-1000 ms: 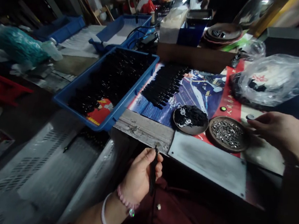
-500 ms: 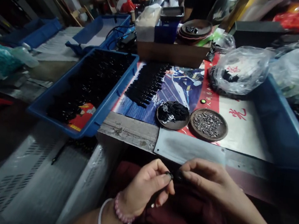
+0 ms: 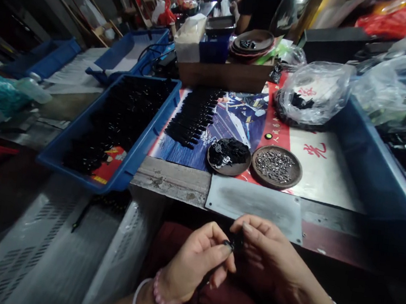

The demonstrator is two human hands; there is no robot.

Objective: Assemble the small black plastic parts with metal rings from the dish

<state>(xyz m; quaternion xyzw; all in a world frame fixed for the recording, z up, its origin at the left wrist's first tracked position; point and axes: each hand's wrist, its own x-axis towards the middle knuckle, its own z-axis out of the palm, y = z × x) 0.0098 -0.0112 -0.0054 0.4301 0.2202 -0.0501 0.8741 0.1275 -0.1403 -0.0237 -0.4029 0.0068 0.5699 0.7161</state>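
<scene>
My left hand (image 3: pixel 198 258) and my right hand (image 3: pixel 266 252) meet over my lap, just below the table's front edge. Both pinch a small black part (image 3: pixel 236 240) between their fingertips; a thin black piece runs down under my left fingers. On the table ahead sit a brown dish of small metal pins (image 3: pixel 276 165) and a brown dish of black parts (image 3: pixel 228 154). A row of finished black pieces (image 3: pixel 193 116) lies on a printed sheet.
A blue tray (image 3: pixel 140 146) full of black pieces stands at the left, more blue trays behind it. Clear plastic bags (image 3: pixel 314 89) and a blue bin (image 3: pixel 376 170) are at the right. A grey metal plate (image 3: pixel 255 206) lies at the table edge. Another person sits at the back.
My right hand came back from the pin dish to my lap and joined my left hand on the black part. The view shifted slightly.
</scene>
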